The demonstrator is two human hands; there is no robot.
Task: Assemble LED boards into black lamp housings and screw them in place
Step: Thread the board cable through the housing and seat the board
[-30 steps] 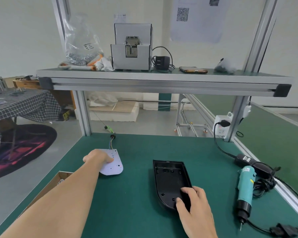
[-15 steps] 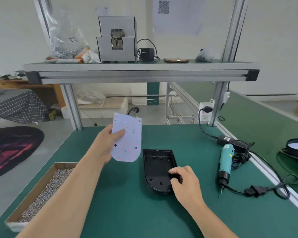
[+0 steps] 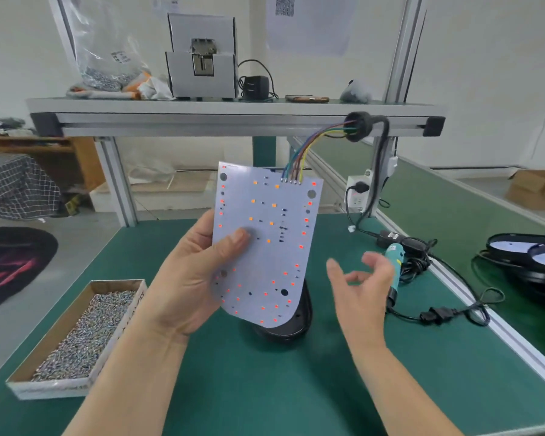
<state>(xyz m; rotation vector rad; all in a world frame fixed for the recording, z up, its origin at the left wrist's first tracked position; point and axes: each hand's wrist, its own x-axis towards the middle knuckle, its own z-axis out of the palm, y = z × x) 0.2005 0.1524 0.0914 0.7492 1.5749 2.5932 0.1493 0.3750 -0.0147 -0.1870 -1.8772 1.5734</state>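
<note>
My left hand holds a white LED board upright in the air, thumb on its dotted front, fingers behind. Coloured wires rise from the board's top edge to a black grommet and cable. A black lamp housing lies on the green table, mostly hidden behind the board. My right hand hovers to the right of the board with fingers loosely spread, holding nothing. It is blurred.
A cardboard box of screws sits at the left on the green table. A teal electric screwdriver with its cord lies to the right. Finished black lamps lie at far right. A screw feeder stands on the shelf.
My left hand has lifted the LED board higher and closer, over the housing. My right hand has let go of the housing and risen off the table.
</note>
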